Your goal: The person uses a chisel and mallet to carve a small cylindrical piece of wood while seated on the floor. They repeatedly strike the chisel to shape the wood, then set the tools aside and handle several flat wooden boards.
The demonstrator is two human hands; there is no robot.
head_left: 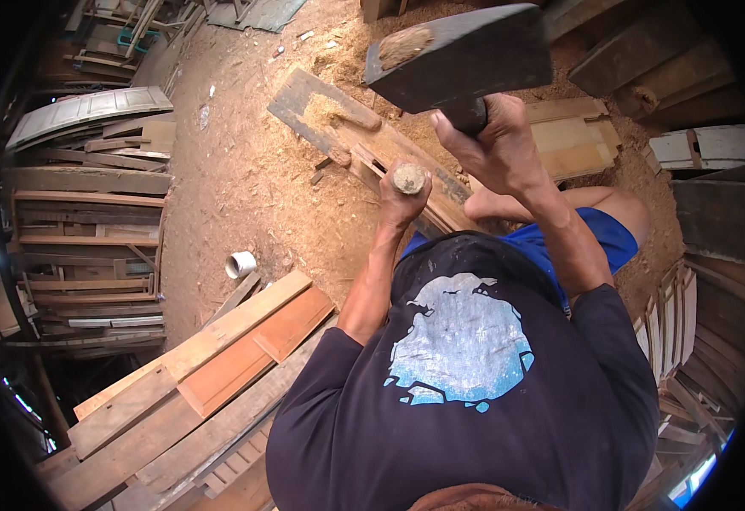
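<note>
Left grip (403,201) clenched round a wooden handle (409,179), probably a chisel's, over slotted timber (366,160); right grip (505,146) grasping the mallet (470,64) aloft. Good practice: steady handle, square blows.

A brown floor (194,187), strewn with sawdust (343,64), carries a thick, weathered plank (289,98). On the plank, loose shavings (325,108) lie near its far end, and a slotted piece of wood (363,161) runs lengthwise. Stacked timber (87,179) lines the floor's left edge; a white hollow cylinder (240,265) sits between it and the plank. Near the floor's right side lies a pale wooden panel (570,146).
</note>
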